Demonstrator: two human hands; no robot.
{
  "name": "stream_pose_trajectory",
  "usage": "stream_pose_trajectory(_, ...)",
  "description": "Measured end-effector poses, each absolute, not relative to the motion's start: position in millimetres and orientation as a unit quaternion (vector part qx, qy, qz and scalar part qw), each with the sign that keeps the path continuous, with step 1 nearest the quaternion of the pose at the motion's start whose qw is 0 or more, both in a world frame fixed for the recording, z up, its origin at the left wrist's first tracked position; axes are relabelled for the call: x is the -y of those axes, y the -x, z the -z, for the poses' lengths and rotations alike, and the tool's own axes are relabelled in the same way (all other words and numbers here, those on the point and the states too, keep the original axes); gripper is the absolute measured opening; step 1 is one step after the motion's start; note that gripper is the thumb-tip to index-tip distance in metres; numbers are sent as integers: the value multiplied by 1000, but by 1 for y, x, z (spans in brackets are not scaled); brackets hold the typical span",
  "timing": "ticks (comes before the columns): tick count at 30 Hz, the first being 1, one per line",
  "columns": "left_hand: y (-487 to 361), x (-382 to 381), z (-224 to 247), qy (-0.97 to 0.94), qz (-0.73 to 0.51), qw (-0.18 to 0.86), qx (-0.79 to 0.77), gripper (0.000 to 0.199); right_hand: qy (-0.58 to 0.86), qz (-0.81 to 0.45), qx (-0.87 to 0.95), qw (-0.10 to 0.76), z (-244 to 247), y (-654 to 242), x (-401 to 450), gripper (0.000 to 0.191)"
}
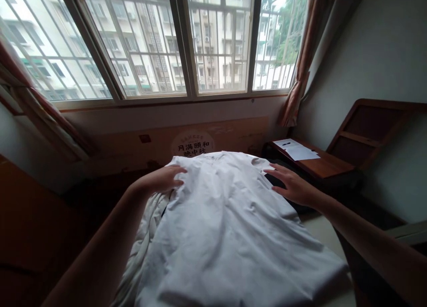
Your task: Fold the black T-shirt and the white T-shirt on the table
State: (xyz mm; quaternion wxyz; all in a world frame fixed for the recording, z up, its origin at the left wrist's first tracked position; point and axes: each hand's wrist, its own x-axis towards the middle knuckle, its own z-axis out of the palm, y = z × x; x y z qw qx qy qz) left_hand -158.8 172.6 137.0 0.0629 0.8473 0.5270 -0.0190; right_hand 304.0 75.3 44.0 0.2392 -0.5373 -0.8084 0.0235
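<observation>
A white shirt (220,227) lies spread out in front of me, with soft wrinkles across its middle. At its far left edge, my left hand (166,179) rests by the cloth, its fingers apart and the tips touching or just over the fabric. My right hand (291,185) is at the far right edge with fingers spread, close to a fold of the shirt; I cannot tell whether it touches. Under the left side shows a crumpled off-white cloth (147,240). A pale rounded surface (325,233) shows beneath the shirt on the right.
A wooden chair (336,165) on the right has papers (296,150) with a small dark item on its seat. Beyond the shirt, a printed board (233,140) with Chinese characters stands below a barred window (218,45). Curtains (295,96) hang at both sides.
</observation>
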Motion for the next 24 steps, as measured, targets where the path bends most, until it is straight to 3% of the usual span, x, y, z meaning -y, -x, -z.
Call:
stream_pose_trajectory(5,186,-62,-144,-822,-72,161,-542,41,616,-130,742,232,14,-350,58,49)
stream_pose_trajectory(8,194,3,-125,-798,-111,181,-565,38,656,-163,702,225,50,-361,122,61)
stream_pose_trajectory(13,202,90,-61,-773,-43,203,-600,24,660,-175,688,245,79,-361,167,80)
stream_pose_trajectory(19,225,153,23,-768,-139,157,-606,33,691,-116,653,286,82,-361,150,34)
stream_pose_trajectory(24,229,162,30,-736,-224,98,-631,28,676,-195,561,437,66,-349,143,29)
